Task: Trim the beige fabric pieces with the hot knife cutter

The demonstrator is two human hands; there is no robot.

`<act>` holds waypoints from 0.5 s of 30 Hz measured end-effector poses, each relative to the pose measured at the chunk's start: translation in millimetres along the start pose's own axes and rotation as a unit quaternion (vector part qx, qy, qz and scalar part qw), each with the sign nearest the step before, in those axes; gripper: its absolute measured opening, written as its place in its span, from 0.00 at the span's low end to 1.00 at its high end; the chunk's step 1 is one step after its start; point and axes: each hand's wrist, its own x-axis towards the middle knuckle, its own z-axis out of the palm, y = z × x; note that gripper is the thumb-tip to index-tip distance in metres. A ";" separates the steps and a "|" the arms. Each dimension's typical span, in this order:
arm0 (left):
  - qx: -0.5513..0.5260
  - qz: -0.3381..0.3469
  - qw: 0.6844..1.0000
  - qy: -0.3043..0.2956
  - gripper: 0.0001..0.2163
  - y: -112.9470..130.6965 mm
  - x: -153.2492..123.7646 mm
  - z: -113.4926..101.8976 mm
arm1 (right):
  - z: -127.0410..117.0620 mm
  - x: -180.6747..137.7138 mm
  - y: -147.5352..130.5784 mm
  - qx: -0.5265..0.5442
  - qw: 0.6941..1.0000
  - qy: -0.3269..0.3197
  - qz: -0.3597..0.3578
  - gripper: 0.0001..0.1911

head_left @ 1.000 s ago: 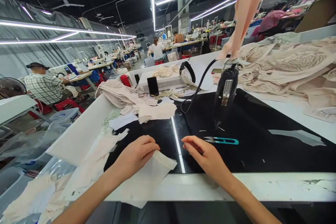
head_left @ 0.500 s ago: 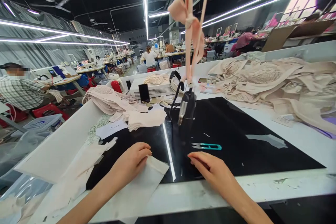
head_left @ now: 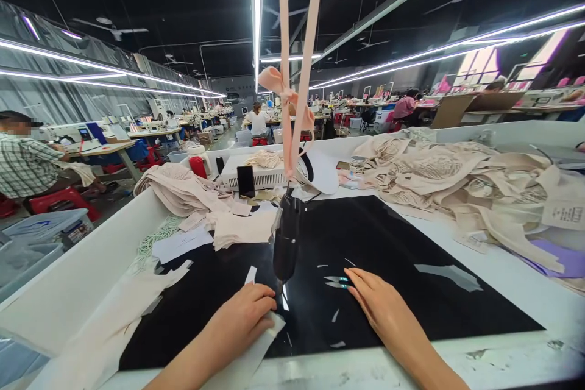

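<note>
Cloth [head_left: 249,358] under left hand [head_left: 251,320], snips [head_left: 337,282] under right hand [head_left: 386,304]

White desk [head_left: 512,347], hard, smooth, scuffed along the front edge and walled at left and back. On it, a black mat [head_left: 375,244], glossy, straight-sided. Toward the right edge, a heap [head_left: 439,167] of beige fabric, limp, wrinkled, ruffled in places. Near the back left corner, a bundle [head_left: 178,186] of pale layers, soft and curved. By the back edge, a box [head_left: 269,180], white, rigid, slotted in front. Hanging from pinkish knotted straps [head_left: 284,30], a tool [head_left: 286,244], black, smooth, elongated. Near the box, a stack [head_left: 242,228] of cut pieces, flat, matte, uneven-edged; also a dark, slab-like phone [head_left: 245,181], upright. On the mat toward the right edge, a sheer piece [head_left: 450,276], thin and angular.

Next, the cloth: off-white, thin, matte, slanting across the middle of the front edge. Then the snips: flat on the mat, well in from the front edge, with slim metal blades parted toward the left edge, teal at the handle.

Left fingers bent over the cloth's far corner, touching; pinched or merely pressed, impossible to tell. Right fingers nearly straight over the snips' handle; grasping or just covering, impossible to tell.

Hidden: part of the cloth beneath left hand, most of the handle behind right fingers. Cut off below: the cloth's near end, both forearms. Hard to make out: any contact between tool tip and left hand.
</note>
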 end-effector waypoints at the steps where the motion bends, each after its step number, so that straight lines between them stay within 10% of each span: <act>1: -0.004 -0.002 1.000 -0.003 0.10 0.2 -0.6 -1.0 | -0.4 -0.3 -2.0 0.001 1.000 -0.002 -0.002 0.27; 15: -0.045 -0.079 0.995 -0.029 0.08 24.3 -5.1 -22.1 | -42.1 2.0 -15.3 0.121 0.982 -0.100 0.108 0.17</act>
